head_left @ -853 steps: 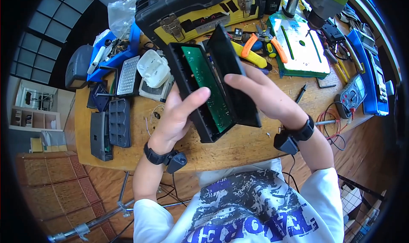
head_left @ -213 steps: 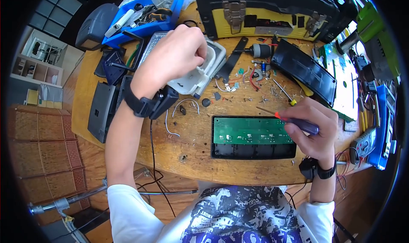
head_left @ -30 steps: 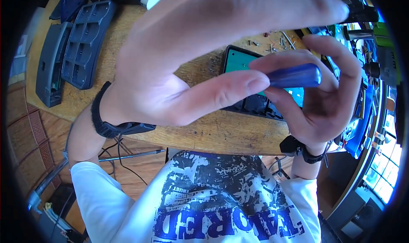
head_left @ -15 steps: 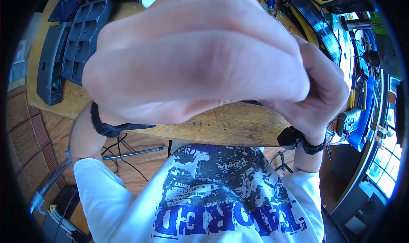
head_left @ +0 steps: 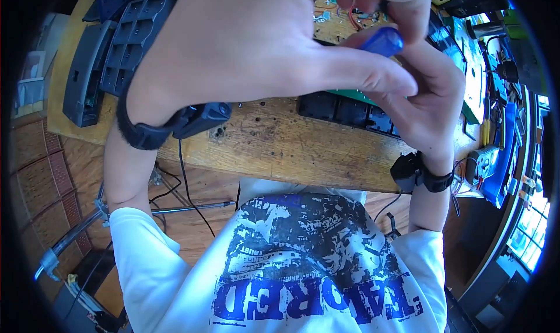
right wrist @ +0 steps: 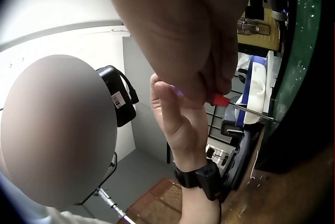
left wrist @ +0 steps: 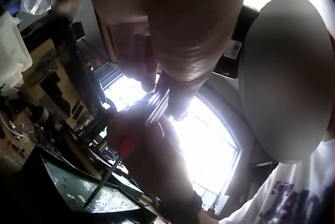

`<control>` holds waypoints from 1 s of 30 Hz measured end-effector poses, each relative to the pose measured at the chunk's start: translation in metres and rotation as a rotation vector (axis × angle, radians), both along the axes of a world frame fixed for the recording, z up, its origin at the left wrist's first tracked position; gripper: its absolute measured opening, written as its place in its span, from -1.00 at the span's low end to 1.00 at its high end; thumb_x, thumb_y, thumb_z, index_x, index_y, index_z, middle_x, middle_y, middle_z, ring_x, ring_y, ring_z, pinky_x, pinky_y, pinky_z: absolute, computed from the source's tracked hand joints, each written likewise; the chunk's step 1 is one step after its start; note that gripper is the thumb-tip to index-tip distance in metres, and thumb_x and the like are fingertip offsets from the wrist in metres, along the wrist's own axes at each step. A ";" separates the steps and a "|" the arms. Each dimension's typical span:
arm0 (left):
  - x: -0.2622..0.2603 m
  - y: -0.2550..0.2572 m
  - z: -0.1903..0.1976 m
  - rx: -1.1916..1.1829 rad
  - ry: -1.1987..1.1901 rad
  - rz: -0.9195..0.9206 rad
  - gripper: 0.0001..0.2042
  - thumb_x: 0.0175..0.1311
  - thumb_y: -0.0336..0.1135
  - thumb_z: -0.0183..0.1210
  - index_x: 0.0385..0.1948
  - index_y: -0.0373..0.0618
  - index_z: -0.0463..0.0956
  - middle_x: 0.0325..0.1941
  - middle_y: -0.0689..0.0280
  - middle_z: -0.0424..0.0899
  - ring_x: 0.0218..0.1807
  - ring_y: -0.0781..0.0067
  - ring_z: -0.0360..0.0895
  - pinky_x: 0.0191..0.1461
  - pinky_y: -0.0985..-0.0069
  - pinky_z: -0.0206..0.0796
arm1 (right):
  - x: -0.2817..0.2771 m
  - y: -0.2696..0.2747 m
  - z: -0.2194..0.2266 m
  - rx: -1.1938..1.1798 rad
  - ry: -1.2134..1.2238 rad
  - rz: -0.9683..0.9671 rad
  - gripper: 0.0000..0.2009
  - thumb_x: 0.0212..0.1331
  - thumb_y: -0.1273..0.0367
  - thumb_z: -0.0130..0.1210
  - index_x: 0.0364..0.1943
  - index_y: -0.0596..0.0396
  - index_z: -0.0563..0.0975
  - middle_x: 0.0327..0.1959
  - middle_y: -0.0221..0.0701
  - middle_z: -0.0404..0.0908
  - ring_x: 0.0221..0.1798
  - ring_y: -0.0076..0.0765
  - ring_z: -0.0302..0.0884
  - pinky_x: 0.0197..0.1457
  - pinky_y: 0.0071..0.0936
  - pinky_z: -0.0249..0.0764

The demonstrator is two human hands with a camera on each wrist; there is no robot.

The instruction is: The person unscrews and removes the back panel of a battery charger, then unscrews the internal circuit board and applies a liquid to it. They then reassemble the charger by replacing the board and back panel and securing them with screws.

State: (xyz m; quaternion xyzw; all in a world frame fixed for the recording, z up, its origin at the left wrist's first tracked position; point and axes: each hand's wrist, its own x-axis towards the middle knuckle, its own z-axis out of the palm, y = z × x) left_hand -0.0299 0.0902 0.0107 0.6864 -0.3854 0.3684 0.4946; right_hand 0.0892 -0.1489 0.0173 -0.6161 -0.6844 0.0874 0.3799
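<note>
A screwdriver with a blue-purple handle (head_left: pixel 382 41) stands between my two hands. My left hand (head_left: pixel 262 53) comes in from above, its thumb and curled fingers round the handle's top end. Lower down, my right hand (head_left: pixel 431 94) holds the screwdriver near its red collar (right wrist: pixel 220 100). The thin metal shaft (left wrist: pixel 102 182) reaches down to the green circuit board (left wrist: pixel 70 184), with its tip right at the board. That board lies in a black plastic case (head_left: pixel 350 111) on the wooden table (head_left: pixel 280 140). My hands cover most of the board in the head view.
Dark plastic housings (head_left: pixel 84 79) lie at the table's left. Loose wires and small parts (head_left: pixel 326 18) are scattered behind the case. A multimeter (head_left: pixel 483 161) and a blue tray (head_left: pixel 504 158) stand to the right. A yellow-and-black toolbox (right wrist: pixel 261 33) is behind.
Earlier, both hands held the case's parts; later, my left hand was over a white container. Within the last second, my left fingers spread, closed over the handle, then shifted upward, showing its end again.
</note>
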 end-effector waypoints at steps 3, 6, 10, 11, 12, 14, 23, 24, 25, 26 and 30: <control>0.022 -0.012 -0.004 -0.110 0.016 -0.095 -0.85 0.31 -0.51 0.49 -0.14 -0.35 0.81 -0.12 0.03 0.82 -0.17 0.23 0.76 -0.14 0.47 0.58 | 0.010 -0.014 -0.035 0.086 0.265 -0.074 -0.49 0.23 0.61 0.47 0.27 0.40 0.58 0.17 -0.20 0.75 0.23 -0.43 0.68 0.36 -0.38 0.59; 0.021 -0.015 -0.004 0.047 -0.069 0.063 -0.76 0.22 -0.49 0.58 -0.10 -0.36 0.83 -0.19 0.07 0.83 -0.23 0.29 0.75 -0.19 0.51 0.55 | -0.005 -0.006 -0.025 0.063 0.392 -0.108 -0.49 0.24 0.59 0.49 0.26 0.39 0.58 0.22 -0.19 0.72 0.29 -0.36 0.67 0.42 -0.30 0.57; 0.001 -0.008 -0.007 0.003 0.076 0.140 -0.70 0.17 -0.46 0.63 -0.09 -0.36 0.82 -0.19 0.07 0.85 -0.23 0.33 0.74 -0.17 0.52 0.53 | -0.005 -0.002 -0.018 0.031 0.271 -0.166 -0.54 0.23 0.55 0.53 0.20 0.36 0.63 0.14 -0.23 0.76 0.24 -0.38 0.71 0.41 -0.31 0.60; -0.003 -0.008 0.000 0.001 0.077 0.139 -0.70 0.17 -0.46 0.63 -0.09 -0.36 0.82 -0.19 0.07 0.85 -0.23 0.33 0.74 -0.17 0.52 0.53 | -0.002 -0.003 -0.020 0.033 0.250 -0.153 -0.55 0.23 0.54 0.53 0.18 0.36 0.64 0.11 -0.25 0.77 0.22 -0.39 0.72 0.40 -0.32 0.60; -0.005 -0.007 0.012 0.171 0.024 0.215 -0.69 0.16 -0.45 0.64 -0.08 -0.36 0.82 -0.19 0.08 0.85 -0.24 0.34 0.73 -0.17 0.51 0.53 | -0.001 -0.003 -0.016 -0.008 0.238 -0.145 -0.58 0.24 0.55 0.52 0.16 0.35 0.65 0.07 -0.26 0.78 0.19 -0.38 0.73 0.38 -0.33 0.61; -0.001 -0.007 0.010 0.339 -0.026 0.294 -0.68 0.15 -0.44 0.64 -0.08 -0.36 0.82 -0.20 0.08 0.85 -0.24 0.34 0.73 -0.17 0.50 0.52 | -0.001 0.000 -0.014 -0.030 0.270 -0.116 -0.58 0.25 0.55 0.51 0.17 0.35 0.65 0.07 -0.26 0.78 0.18 -0.38 0.73 0.37 -0.34 0.61; -0.004 -0.010 0.011 0.267 0.075 0.176 -0.70 0.34 -0.51 0.49 0.06 -0.43 0.76 -0.11 0.01 0.86 -0.16 0.29 0.77 -0.09 0.43 0.56 | -0.004 -0.004 -0.020 -0.004 0.332 -0.166 -0.58 0.28 0.59 0.44 0.21 0.37 0.62 0.13 -0.24 0.76 0.20 -0.43 0.71 0.36 -0.36 0.60; 0.009 -0.015 -0.006 0.131 -0.027 0.174 -0.70 0.33 -0.52 0.49 0.06 -0.45 0.75 -0.12 0.01 0.86 -0.19 0.29 0.77 -0.12 0.42 0.56 | 0.000 -0.006 -0.021 -0.056 0.368 -0.107 -0.55 0.25 0.60 0.47 0.21 0.38 0.62 0.15 -0.24 0.76 0.22 -0.43 0.70 0.36 -0.36 0.60; 0.015 -0.016 -0.018 -0.004 -0.128 0.170 -0.69 0.32 -0.54 0.49 0.05 -0.46 0.74 -0.13 0.01 0.86 -0.23 0.30 0.77 -0.15 0.41 0.56 | -0.002 -0.005 -0.024 -0.058 0.368 -0.104 -0.55 0.25 0.60 0.47 0.21 0.38 0.62 0.15 -0.24 0.76 0.22 -0.43 0.70 0.36 -0.36 0.60; 0.012 -0.017 -0.012 -0.005 -0.127 0.172 -0.69 0.32 -0.54 0.49 0.05 -0.46 0.74 -0.13 0.01 0.86 -0.23 0.30 0.77 -0.15 0.41 0.56 | -0.007 -0.004 -0.028 -0.006 0.427 -0.124 -0.54 0.23 0.60 0.48 0.22 0.38 0.62 0.16 -0.24 0.76 0.24 -0.43 0.69 0.37 -0.36 0.60; 0.024 -0.016 -0.018 -0.029 -0.094 -0.074 -0.66 0.31 -0.60 0.48 0.08 -0.54 0.69 -0.16 -0.05 0.84 -0.29 0.27 0.76 -0.24 0.44 0.54 | -0.014 0.001 -0.007 -0.092 0.273 -0.155 -0.54 0.24 0.60 0.47 0.22 0.39 0.61 0.19 -0.22 0.75 0.26 -0.43 0.68 0.37 -0.36 0.60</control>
